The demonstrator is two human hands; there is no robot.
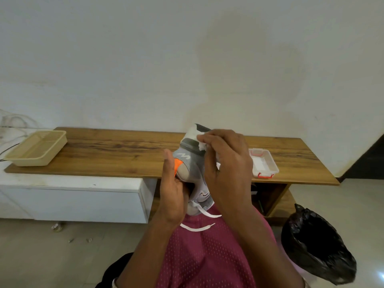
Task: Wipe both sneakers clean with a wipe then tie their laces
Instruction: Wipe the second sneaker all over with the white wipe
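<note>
A person's left hand (172,192) grips a grey sneaker (192,163) from inside, sole up. The right hand (226,163), at 3 o'clock, pinches a white wipe (202,145) against its sole.

- The left hand (172,194), at the centre of the frame, stands edge-on with its thumb pointing up and its fingers wrapped round the sneaker (190,163).
- The right hand (227,163), just right of it and slightly higher, shows its back, with curled fingers pinching a white wipe (202,146) against the sneaker.
- Both bare forearms rise from the bottom edge and converge toward the centre.
</note>
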